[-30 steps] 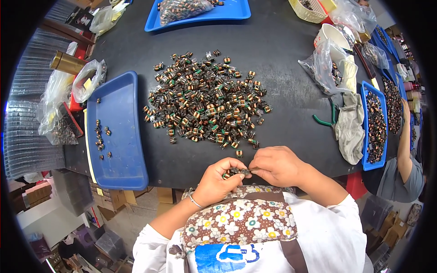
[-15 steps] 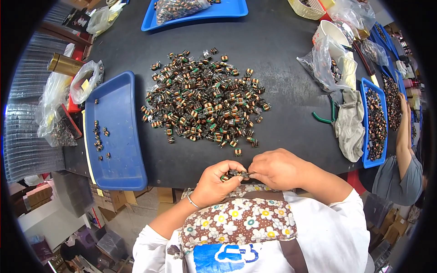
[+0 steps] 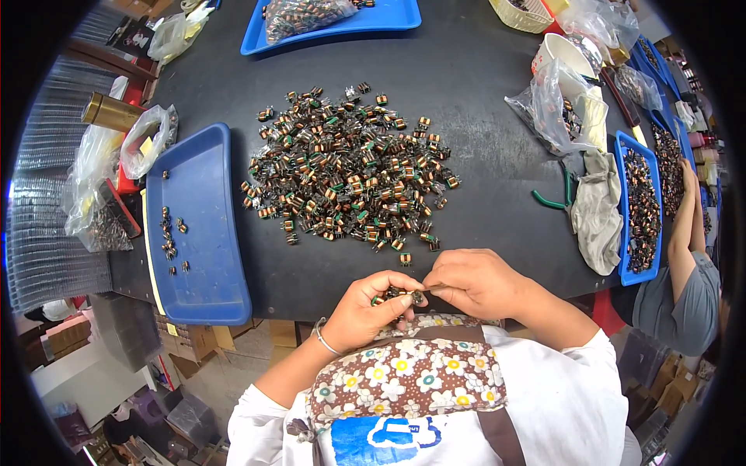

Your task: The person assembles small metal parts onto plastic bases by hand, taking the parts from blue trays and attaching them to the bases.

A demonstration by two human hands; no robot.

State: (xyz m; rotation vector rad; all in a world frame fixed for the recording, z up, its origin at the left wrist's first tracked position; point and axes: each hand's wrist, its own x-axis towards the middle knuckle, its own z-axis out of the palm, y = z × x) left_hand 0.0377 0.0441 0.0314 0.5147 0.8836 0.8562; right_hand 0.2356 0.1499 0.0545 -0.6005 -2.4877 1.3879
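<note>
1. Black tabletop point(image 3: 486, 202) spreads out ahead of the hands; big component pile point(image 3: 350, 175), copper-wound parts, lies on it straight beyond them.
2. Left hand point(image 3: 369, 312) clamped on several wound components point(image 3: 398, 295) at the near edge; right hand point(image 3: 478, 285) just beside it, fingertips pinched together near the held parts; cannot tell whether it grips anything.
3. Loose component point(image 3: 406, 259) sits between hands and pile.
4. Left of hands: blue tray point(image 3: 206, 241), few components inside.
5. Right of hands: green-handled pliers point(image 3: 550, 203); grey cloth point(image 3: 598, 221) next to them; filled tray point(image 3: 639, 277) past the cloth.
</note>
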